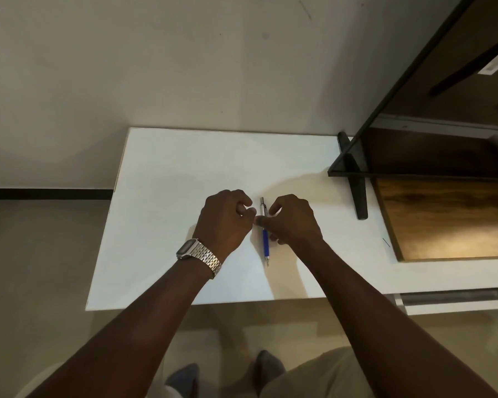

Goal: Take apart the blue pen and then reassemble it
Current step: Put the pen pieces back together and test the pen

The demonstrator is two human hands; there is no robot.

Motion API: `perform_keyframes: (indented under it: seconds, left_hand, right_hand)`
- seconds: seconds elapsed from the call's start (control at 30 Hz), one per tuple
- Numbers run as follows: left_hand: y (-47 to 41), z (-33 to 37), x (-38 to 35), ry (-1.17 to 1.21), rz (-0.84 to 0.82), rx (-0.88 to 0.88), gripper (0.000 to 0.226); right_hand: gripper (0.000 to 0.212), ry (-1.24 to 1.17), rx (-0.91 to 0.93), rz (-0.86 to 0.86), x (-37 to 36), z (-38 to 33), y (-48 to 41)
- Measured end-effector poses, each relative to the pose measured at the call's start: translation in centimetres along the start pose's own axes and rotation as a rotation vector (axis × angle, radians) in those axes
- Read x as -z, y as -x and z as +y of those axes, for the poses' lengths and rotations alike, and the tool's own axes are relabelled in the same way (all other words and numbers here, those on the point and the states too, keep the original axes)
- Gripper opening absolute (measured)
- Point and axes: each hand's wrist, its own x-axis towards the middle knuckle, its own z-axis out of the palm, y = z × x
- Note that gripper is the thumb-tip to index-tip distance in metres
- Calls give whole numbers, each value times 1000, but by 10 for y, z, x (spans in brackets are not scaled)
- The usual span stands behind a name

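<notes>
- One blue pen [265, 242] lies on the white desk [167, 225], lengthwise from near to far, its metal tip toward the near edge and its silver clip end pointing far.
- Its blue grip section shows near the tip; the middle of the barrel is hidden under fingertips.
- The right hand [293, 222] sits just right of the pen, thumb and fingers pinched on the barrel at its middle.
- The left hand [224, 222] is just left of the pen, fingers curled, the tips meeting the right thumb at the barrel; whether they grip the pen I cannot tell.
- A metal-band wristwatch [199, 255] circles the left wrist.
- A dark shelf frame [354, 173] stands at the desk's far right.
</notes>
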Motion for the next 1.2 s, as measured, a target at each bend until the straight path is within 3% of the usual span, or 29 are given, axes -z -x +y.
perform_keyframes:
  seconds: [0.17, 0.47, 0.57, 0.7, 0.8, 0.93, 1.07, 1.2]
  left_hand:
    - [-1, -3, -2, 21, -6, 32, 9]
    - [-1, -4, -5, 60, -33, 67, 13]
    - [0, -4, -6, 214, -84, 136, 13]
    - [1, -1, -4, 608, -305, 307, 9]
    - [1, 2, -5, 683, -337, 312, 8]
    - [0, 3, -4, 720, -305, 275, 6]
    - [0, 4, -3, 743, -317, 247, 9]
    - [1, 2, -3, 743, -322, 238, 10]
  right_hand:
    - [43, 0, 3, 8, -1, 0, -1]
    - [17, -138, -31, -19, 0, 6, -3]
    - [17, -304, -43, -16, 9, 4, -2]
    - [17, -655, -43, -66, 26, -3, 0]
    - [15, -755, -16, -107, 34, -7, 4]
    - [22, -810, 59, -116, 38, -13, 8]
    - [60, -822, 186, -140, 44, -16, 6]
    - [58, -788, 235, -164, 49, -14, 5]
